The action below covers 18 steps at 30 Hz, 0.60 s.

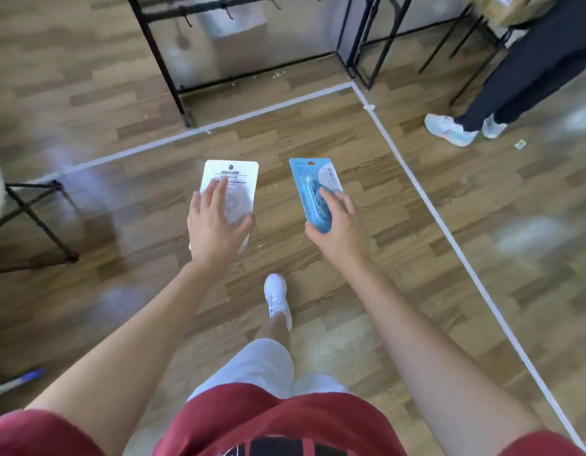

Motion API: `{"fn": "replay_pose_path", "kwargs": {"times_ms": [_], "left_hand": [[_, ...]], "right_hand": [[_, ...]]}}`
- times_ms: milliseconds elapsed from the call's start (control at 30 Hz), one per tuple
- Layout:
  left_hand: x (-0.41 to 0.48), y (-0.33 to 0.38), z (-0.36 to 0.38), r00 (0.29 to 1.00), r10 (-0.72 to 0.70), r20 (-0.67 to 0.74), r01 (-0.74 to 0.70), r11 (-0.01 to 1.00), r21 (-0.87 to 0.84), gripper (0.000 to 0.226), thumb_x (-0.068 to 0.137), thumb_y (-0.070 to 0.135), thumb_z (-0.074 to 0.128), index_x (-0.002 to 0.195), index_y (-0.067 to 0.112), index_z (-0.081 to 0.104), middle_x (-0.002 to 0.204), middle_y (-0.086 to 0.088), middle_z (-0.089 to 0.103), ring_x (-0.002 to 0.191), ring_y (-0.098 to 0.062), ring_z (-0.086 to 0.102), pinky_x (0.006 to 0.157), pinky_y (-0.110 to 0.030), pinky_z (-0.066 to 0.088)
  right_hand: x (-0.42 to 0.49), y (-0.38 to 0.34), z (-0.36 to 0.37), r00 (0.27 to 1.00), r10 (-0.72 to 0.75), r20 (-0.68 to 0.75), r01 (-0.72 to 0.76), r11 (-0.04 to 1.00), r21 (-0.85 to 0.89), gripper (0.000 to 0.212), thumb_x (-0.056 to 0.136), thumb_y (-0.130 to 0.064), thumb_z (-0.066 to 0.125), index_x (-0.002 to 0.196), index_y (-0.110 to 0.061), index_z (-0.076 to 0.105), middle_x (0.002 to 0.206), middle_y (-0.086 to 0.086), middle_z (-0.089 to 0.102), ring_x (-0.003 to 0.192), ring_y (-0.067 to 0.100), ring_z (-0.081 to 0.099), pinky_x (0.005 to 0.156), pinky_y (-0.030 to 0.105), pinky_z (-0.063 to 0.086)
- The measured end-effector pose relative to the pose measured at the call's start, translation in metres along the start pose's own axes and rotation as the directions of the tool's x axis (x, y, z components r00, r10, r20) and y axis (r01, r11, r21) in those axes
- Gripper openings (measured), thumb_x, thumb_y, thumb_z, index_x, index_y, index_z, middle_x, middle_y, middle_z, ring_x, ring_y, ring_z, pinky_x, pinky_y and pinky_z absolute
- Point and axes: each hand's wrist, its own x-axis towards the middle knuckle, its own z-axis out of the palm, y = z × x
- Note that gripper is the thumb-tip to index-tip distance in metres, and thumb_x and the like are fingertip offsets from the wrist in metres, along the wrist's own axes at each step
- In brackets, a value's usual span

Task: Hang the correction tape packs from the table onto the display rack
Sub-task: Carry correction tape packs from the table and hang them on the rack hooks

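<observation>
Over floor (318, 133) — white pack (239, 174), blue pack (309, 189).

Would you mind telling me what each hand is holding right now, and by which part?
The left hand holds a white pack by its lower half; the right hand holds a blue pack by its lower end.

We grip a white correction tape pack (234, 175) in our left hand (215, 225) and a blue correction tape pack (313, 184) in our right hand (341, 227), side by side above the wooden floor (318, 133). The black display rack (160, 57) stands ahead.
</observation>
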Motion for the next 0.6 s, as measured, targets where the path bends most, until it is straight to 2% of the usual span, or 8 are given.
{"fn": "replay_pose_path", "kwargs": {"times_ms": [133, 300, 600], "left_hand": [[0.072, 0.029, 0.018, 1.000, -0.003, 0.007, 0.003, 1.000, -0.015, 0.072, 0.084, 0.033, 0.065, 0.147, 0.021, 0.032, 0.152, 0.001, 0.032, 0.139, -0.030, 0.024, 0.113, -0.043, 0.022], [0.161, 0.077, 0.026, 0.999, 0.042, -0.018, -0.042, 0.999, -0.009, 0.072, 0.083, 0.031, 0.068, 0.146, 0.018, 0.035, 0.151, -0.002, 0.034, 0.138, -0.029, 0.026, 0.112, -0.041, 0.022], [0.316, 0.159, 0.038, 0.981, 0.089, -0.172, -0.099, 0.994, -0.048, 0.072, 0.082, 0.026, 0.070, 0.145, 0.014, 0.037, 0.150, -0.005, 0.037, 0.136, -0.030, 0.028, 0.110, -0.039, 0.022]], "right_hand": [[0.069, 0.007, -0.022, 0.998, 0.033, -0.045, -0.033, 0.999, 0.001, 0.065, 0.084, -0.028, 0.065, 0.142, -0.016, 0.041, 0.145, 0.008, 0.035, 0.131, 0.026, 0.036, 0.108, 0.038, 0.032], [0.157, 0.004, -0.056, 0.995, 0.002, -0.096, -0.003, 1.000, -0.011, 0.064, 0.083, -0.028, 0.066, 0.141, -0.014, 0.043, 0.141, 0.008, 0.040, 0.126, 0.027, 0.040, 0.105, 0.038, 0.034], [0.322, -0.001, -0.118, 0.978, -0.118, -0.171, 0.111, 0.992, -0.051, 0.062, 0.082, -0.027, 0.066, 0.139, -0.012, 0.044, 0.138, 0.009, 0.044, 0.118, 0.029, 0.045, 0.097, 0.040, 0.041]]}}
